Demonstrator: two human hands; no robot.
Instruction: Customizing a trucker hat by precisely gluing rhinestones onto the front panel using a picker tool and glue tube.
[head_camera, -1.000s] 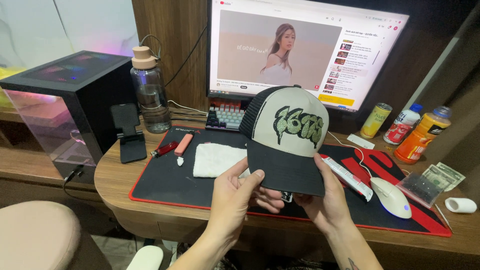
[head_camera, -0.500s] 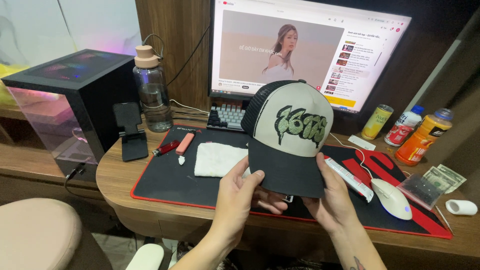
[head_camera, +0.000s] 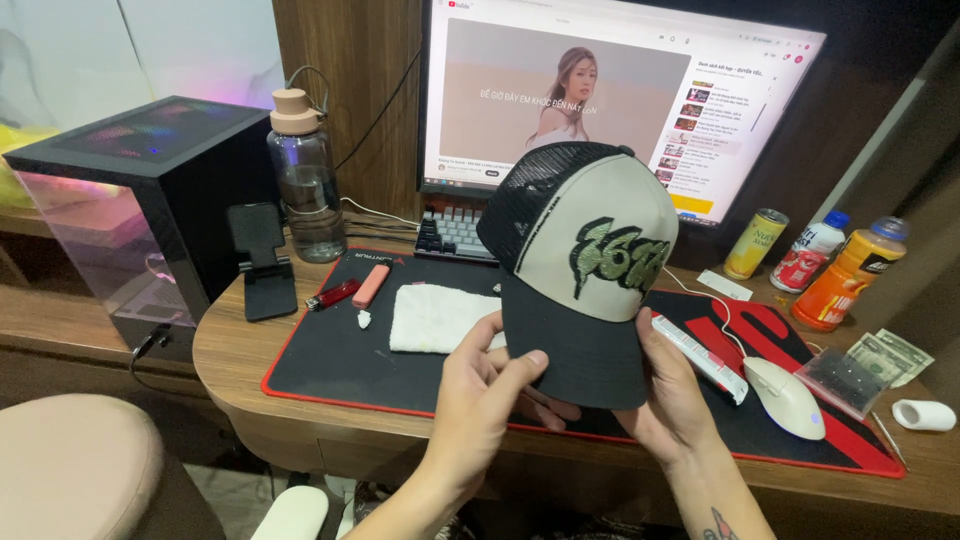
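A trucker cap (head_camera: 590, 260) with a cream front panel, a dark green emblem, black mesh back and a black brim is held up over the desk. My left hand (head_camera: 487, 392) grips the brim's left edge, thumb on top. My right hand (head_camera: 672, 392) grips the brim's right edge. The cap's front faces me, turned slightly to the right. Below it lies a black desk mat with a red border (head_camera: 330, 360).
A folded white cloth (head_camera: 432, 318), a pink lighter (head_camera: 371, 285) and a red one (head_camera: 332, 294) lie on the mat. Around stand a water bottle (head_camera: 306, 188), phone stand (head_camera: 262, 262), PC case (head_camera: 130, 210), monitor (head_camera: 640, 100), keyboard (head_camera: 452, 233), white mouse (head_camera: 787, 396), can and bottles (head_camera: 810, 255).
The cap has rotated slightly to the right in my hands, showing more of its mesh side. Both hands keep their grip on the brim.
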